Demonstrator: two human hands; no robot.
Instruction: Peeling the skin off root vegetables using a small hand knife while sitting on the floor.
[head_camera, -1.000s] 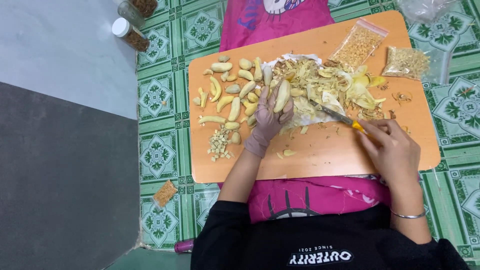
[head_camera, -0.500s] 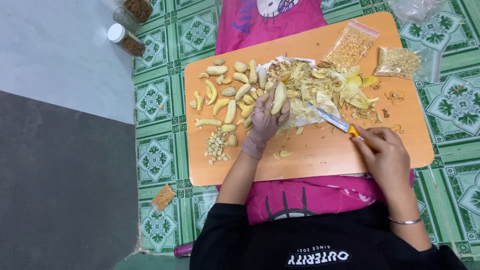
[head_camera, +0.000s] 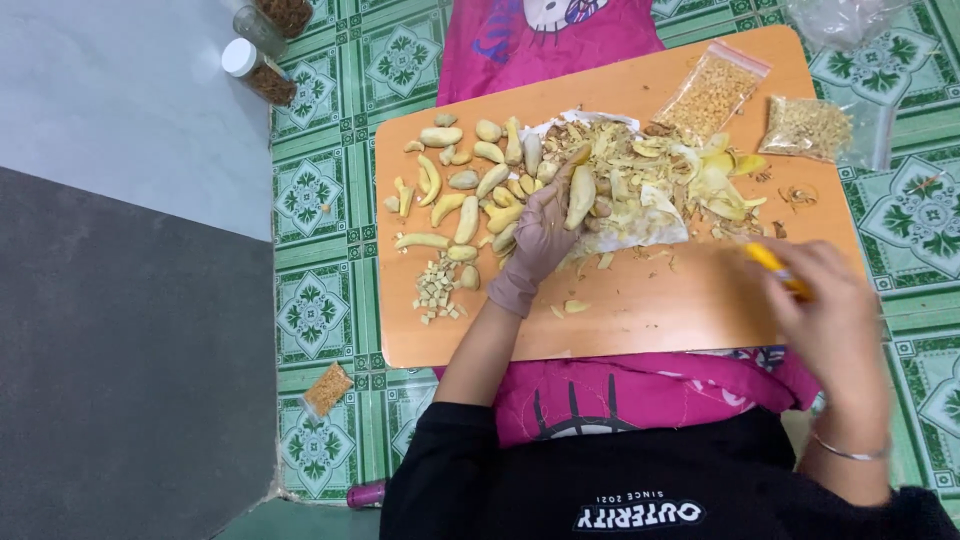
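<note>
Left hand (head_camera: 545, 235), gloved, centre of frame, fingers curled around pale peeled root piece (head_camera: 581, 196), above peel pile (head_camera: 660, 185) on orange tabletop (head_camera: 650, 300). Right hand (head_camera: 825, 310), bare, lower right, blurred, closed on yellow-handled knife (head_camera: 775, 265). Peeled pieces (head_camera: 465, 200) heaped left of glove; small diced bits (head_camera: 437, 292) below them.

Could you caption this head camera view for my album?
Gloved left hand grips a pale peeled root over the orange board; right hand holds a yellow-handled knife.
</note>
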